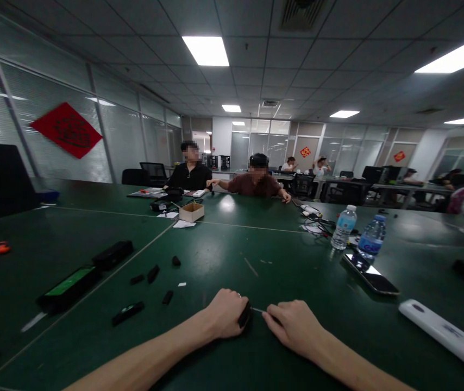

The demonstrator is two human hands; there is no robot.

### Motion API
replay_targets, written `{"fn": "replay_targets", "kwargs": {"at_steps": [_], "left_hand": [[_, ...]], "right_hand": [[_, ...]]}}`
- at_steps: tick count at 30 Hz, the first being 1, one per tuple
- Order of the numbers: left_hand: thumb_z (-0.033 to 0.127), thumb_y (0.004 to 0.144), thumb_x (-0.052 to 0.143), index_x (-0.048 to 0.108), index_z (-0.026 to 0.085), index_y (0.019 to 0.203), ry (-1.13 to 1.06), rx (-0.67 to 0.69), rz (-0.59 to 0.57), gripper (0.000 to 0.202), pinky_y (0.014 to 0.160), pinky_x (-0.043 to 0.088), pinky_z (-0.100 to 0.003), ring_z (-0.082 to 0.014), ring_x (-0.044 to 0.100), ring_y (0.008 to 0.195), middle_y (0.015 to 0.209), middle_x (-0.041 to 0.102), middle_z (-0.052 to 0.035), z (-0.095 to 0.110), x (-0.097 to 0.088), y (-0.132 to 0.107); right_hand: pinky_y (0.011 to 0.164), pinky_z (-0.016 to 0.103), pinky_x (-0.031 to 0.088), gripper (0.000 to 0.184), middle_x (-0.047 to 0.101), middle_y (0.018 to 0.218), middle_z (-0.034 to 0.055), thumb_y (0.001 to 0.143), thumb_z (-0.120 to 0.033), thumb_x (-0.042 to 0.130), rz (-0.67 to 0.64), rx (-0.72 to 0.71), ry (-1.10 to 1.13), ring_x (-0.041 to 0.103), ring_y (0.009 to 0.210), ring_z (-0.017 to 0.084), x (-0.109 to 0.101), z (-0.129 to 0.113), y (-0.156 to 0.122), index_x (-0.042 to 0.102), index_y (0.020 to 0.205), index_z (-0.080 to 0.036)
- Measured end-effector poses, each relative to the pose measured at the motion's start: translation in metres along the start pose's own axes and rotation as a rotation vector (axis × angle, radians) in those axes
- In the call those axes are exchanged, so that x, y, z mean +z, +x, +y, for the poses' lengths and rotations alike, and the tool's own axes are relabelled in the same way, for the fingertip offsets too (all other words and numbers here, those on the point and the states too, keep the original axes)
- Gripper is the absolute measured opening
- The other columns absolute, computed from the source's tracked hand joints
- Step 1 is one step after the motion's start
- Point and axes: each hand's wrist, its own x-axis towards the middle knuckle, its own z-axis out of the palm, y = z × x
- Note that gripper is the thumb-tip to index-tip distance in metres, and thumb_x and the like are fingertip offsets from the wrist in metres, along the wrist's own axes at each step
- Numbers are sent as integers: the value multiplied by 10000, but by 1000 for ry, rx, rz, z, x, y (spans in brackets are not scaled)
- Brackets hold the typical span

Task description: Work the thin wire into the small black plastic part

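Low over the near middle of the green table, my left hand (229, 313) is closed around a small black plastic part (245, 315); the fingers hide most of it. My right hand (295, 326) is closed on a thin screwdriver (258, 310), its handle hidden in the fist. Its slim metal shaft points left and its end meets the black part; the exact contact is too small to make out. Left of my hands lie several loose black pieces, among them a longer curved one (128, 313) and a short one (167, 297).
A phone (370, 274), two water bottles (344, 228) and a long white device (447, 336) are on the right. To the left lie a black case with a green top (69, 282) and an orange object (2, 247). Further back are a small open box (192, 212), cables and two seated people.
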Motion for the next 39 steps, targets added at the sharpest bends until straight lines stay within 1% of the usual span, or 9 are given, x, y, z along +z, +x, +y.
{"fn": "replay_targets", "kwargs": {"at_steps": [5,9,14,24,27,30,33,36,39], "left_hand": [[353,853,467,594,178,801,-6,13,19,222,602,501,-332,-243,661,640,738,682,-92,-1,0,-1],[358,890,416,586,179,794,-18,56,27,265,610,494,-321,-229,657,638,720,673,-83,-3,0,-3],[344,882,436,566,187,777,-28,93,14,229,590,480,-299,-209,640,612,697,660,-63,-3,-1,-2],[353,930,389,543,183,758,-88,138,2,287,564,459,-263,-165,612,554,662,644,-43,7,-7,-5],[362,919,413,554,185,767,-62,156,17,273,577,468,-272,-182,626,577,678,654,-52,5,-5,-5],[381,923,407,570,191,780,-40,149,28,289,573,473,-283,-204,645,604,698,671,-64,2,-1,-3],[382,924,408,584,191,794,-27,134,34,290,575,477,-283,-214,661,632,709,682,-69,1,2,-1],[380,913,432,589,188,795,-25,133,33,275,588,481,-280,-209,664,643,711,683,-66,1,2,0],[369,907,447,585,189,802,-51,143,23,250,598,483,-276,-194,656,632,714,682,-52,0,0,-1]], "right_hand": [[572,238,334,372,614,656,6,997,-359,357,-5,7,8,533,551,118,3,1,1,630,803,-196],[577,240,332,371,618,670,8,1001,-336,350,0,-74,16,536,558,109,0,5,1,643,825,-192],[587,239,331,335,620,678,5,993,-313,366,26,-170,21,529,567,104,-7,13,-2,652,867,-190],[586,232,339,361,609,661,4,996,-310,360,8,-263,62,503,546,95,-17,21,-4,658,838,-180],[577,241,339,345,606,660,6,991,-303,366,5,-300,84,508,553,101,-21,17,-5,660,857,-181],[569,244,342,324,601,647,5,981,-310,388,-8,-389,136,517,565,105,-25,3,-10,660,854,-189],[569,262,338,315,601,637,9,969,-340,414,2,-459,123,521,569,116,-26,-9,-15,660,835,-197],[575,257,340,316,600,636,7,969,-335,411,-12,-439,110,517,566,115,-25,-8,-14,658,833,-193],[594,236,354,321,612,658,6,979,-321,391,-30,-342,115,520,569,108,-24,6,-8,660,864,-188]]}}
